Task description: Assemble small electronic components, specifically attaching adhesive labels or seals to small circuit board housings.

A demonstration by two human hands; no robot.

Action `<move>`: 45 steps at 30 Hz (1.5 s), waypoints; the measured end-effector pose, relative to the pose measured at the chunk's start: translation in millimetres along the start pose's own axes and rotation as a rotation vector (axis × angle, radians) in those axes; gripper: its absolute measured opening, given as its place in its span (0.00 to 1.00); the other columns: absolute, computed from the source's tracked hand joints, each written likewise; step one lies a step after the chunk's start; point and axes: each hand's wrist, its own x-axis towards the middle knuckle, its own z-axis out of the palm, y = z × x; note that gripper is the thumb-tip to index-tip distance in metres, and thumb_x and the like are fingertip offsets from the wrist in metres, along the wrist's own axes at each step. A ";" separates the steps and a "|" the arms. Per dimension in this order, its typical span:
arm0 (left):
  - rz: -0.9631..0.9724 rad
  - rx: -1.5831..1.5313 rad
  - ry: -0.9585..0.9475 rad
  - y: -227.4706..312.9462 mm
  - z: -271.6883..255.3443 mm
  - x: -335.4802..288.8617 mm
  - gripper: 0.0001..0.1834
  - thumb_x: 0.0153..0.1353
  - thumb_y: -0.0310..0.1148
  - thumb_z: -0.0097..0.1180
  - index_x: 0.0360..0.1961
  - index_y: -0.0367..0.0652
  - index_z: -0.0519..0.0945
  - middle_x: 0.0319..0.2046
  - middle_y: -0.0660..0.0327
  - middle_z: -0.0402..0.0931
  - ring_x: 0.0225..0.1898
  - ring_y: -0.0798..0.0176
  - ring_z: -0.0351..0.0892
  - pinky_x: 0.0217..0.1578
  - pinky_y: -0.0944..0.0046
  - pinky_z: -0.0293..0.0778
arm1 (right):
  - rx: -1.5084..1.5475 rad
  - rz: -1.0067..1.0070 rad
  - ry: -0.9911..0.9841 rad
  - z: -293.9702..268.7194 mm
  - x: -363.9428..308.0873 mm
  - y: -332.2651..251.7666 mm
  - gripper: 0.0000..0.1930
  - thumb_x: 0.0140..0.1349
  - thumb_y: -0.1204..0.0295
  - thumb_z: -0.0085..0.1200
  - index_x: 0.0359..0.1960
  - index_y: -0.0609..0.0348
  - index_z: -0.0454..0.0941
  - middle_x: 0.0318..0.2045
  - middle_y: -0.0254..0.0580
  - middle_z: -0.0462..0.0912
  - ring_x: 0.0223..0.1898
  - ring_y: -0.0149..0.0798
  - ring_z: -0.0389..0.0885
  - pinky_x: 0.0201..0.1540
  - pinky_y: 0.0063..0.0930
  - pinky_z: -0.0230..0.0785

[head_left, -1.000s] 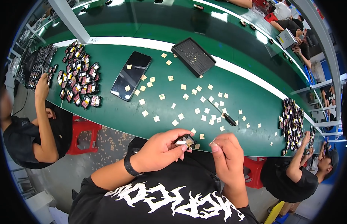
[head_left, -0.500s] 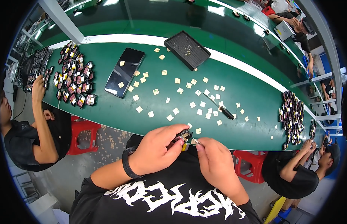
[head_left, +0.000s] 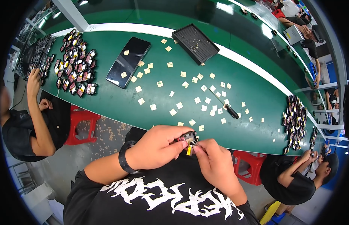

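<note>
My left hand (head_left: 153, 147) is closed around a small black electronic module (head_left: 189, 136) with a yellow piece at its lower side, held just off the table's near edge. Thumb and fingers grip it from the left, hiding part of it. From the right, my right hand (head_left: 215, 157) pinches slim metal tweezers (head_left: 195, 143), whose tips meet the module's open face. Past my hands, many small cream square stickers (head_left: 179, 105) lie scattered on the green table (head_left: 122, 108). Among them rests a screwdriver (head_left: 230, 111) with a black handle.
A black phone (head_left: 129, 65) and a black tray (head_left: 197, 43) with tiny bits lie farther back. Piles of modules stand at the left (head_left: 75, 65) and right (head_left: 294, 120). Co-workers sit on both sides, near red stools (head_left: 82, 125). A white rail (head_left: 249, 65) edges the table.
The module has tilted, its open face and yellow piece now showing more. The tweezer tips have come in to it. The whole view has shifted slightly.
</note>
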 end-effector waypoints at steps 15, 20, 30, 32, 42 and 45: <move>-0.113 -0.272 0.006 1.2 7.0 1.5 0.20 0.72 0.23 0.50 0.64 0.33 0.75 0.39 0.63 0.80 0.29 0.75 0.79 0.27 0.73 0.75 | 0.188 -0.101 0.094 11.7 -0.4 25.8 0.16 0.63 0.78 0.66 0.52 0.63 0.78 0.33 0.40 0.87 0.29 0.24 0.82 0.27 0.18 0.69; -0.053 -0.219 0.097 -8.5 10.3 3.2 0.14 0.72 0.23 0.50 0.54 0.32 0.80 0.35 0.64 0.81 0.28 0.76 0.78 0.26 0.73 0.74 | 0.799 0.317 0.114 14.9 1.3 17.0 0.05 0.69 0.78 0.61 0.41 0.63 0.76 0.29 0.32 0.85 0.27 0.16 0.77 0.27 0.15 0.66; 0.095 0.036 0.188 -15.9 18.8 6.3 0.10 0.68 0.21 0.53 0.48 0.31 0.81 0.32 0.63 0.82 0.27 0.75 0.78 0.27 0.71 0.74 | 0.754 0.221 0.077 4.7 -0.7 18.7 0.09 0.67 0.81 0.60 0.46 0.63 0.78 0.27 0.32 0.84 0.23 0.17 0.74 0.25 0.15 0.63; 0.143 0.017 0.197 -20.4 19.2 7.1 0.10 0.68 0.21 0.53 0.47 0.31 0.81 0.31 0.62 0.82 0.27 0.75 0.78 0.27 0.70 0.74 | 0.271 -0.106 -0.009 -3.1 1.7 25.5 0.11 0.61 0.83 0.65 0.44 0.64 0.81 0.28 0.39 0.86 0.25 0.27 0.82 0.29 0.20 0.73; 0.087 -0.013 0.196 -16.6 29.0 5.3 0.12 0.69 0.21 0.52 0.51 0.32 0.82 0.34 0.60 0.84 0.29 0.73 0.82 0.29 0.70 0.77 | 0.066 -0.298 0.212 7.3 1.9 36.4 0.11 0.56 0.82 0.70 0.39 0.64 0.82 0.33 0.47 0.88 0.31 0.41 0.89 0.32 0.29 0.80; 0.103 0.007 0.208 -20.2 32.7 6.0 0.12 0.70 0.21 0.51 0.51 0.31 0.81 0.36 0.59 0.85 0.30 0.71 0.84 0.30 0.70 0.78 | 0.163 -0.146 0.242 14.1 -5.1 36.8 0.09 0.57 0.81 0.69 0.38 0.65 0.82 0.32 0.46 0.88 0.30 0.38 0.88 0.31 0.27 0.79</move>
